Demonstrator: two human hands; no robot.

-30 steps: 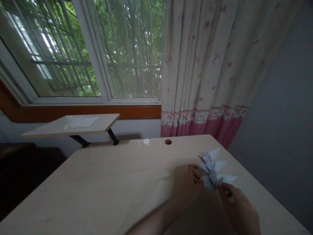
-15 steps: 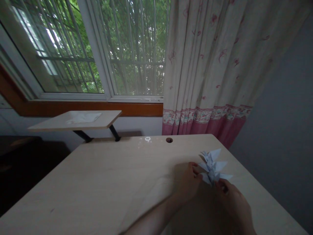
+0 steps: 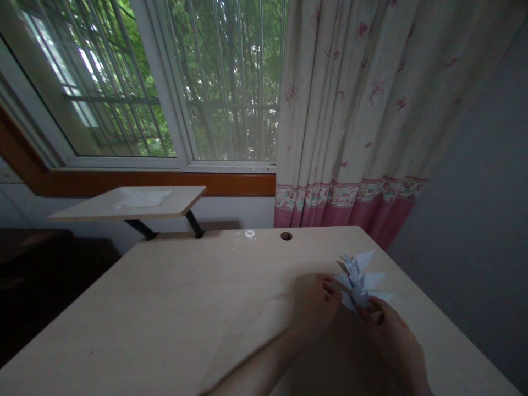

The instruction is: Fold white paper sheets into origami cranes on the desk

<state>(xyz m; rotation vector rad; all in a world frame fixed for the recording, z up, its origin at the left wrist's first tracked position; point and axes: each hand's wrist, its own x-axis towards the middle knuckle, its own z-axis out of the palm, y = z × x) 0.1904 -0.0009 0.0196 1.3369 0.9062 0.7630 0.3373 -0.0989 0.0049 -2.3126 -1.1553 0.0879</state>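
Observation:
A row of folded white paper cranes (image 3: 358, 279) with pointed wings stands close together on the right part of the desk. My left hand (image 3: 324, 302) reaches in from the left, its fingers closed at the left wing of the nearest paper crane (image 3: 362, 299). From the near right, my right hand (image 3: 390, 333) pinches the front of that same crane between thumb and fingers. The lower part of the nearest crane is partly hidden by my right fingers.
The pale wooden desk (image 3: 185, 308) has a round cable hole (image 3: 286, 236) and a white ring mark (image 3: 249, 234) near its back edge. A raised shelf (image 3: 181, 204) at the back left bears a white sheet (image 3: 144, 198). A curtain (image 3: 342, 137) hangs behind.
My right fingers have shifted slightly left and further over the front of the nearest paper crane. My left hand and the other cranes look nearly unmoved.

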